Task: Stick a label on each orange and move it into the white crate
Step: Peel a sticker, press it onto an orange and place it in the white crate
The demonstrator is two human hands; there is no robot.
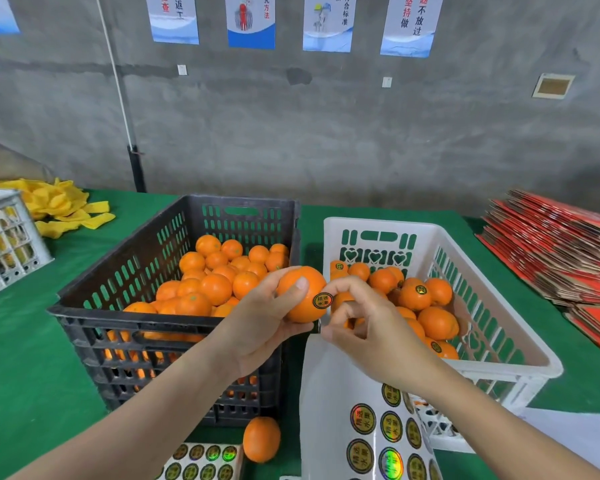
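My left hand [257,327] grips an orange [297,299] between the two crates. A round dark label [323,300] sits on the orange's right side. My right hand [364,327] has a curled fingertip on that label. Its lower fingers pinch the top of a white label sheet [340,393] that hangs down from it and carries several gold-rimmed stickers. The black crate [118,282] on the left holds many unlabelled oranges. The white crate [378,223] on the right holds several oranges, some with labels showing.
A loose orange [261,439] lies on the green table in front of the black crate, beside a second label sheet [201,460]. Yellow foam nets [59,206] and a grey crate [7,237] sit far left. Red flat cartons [561,251] are stacked at the right.
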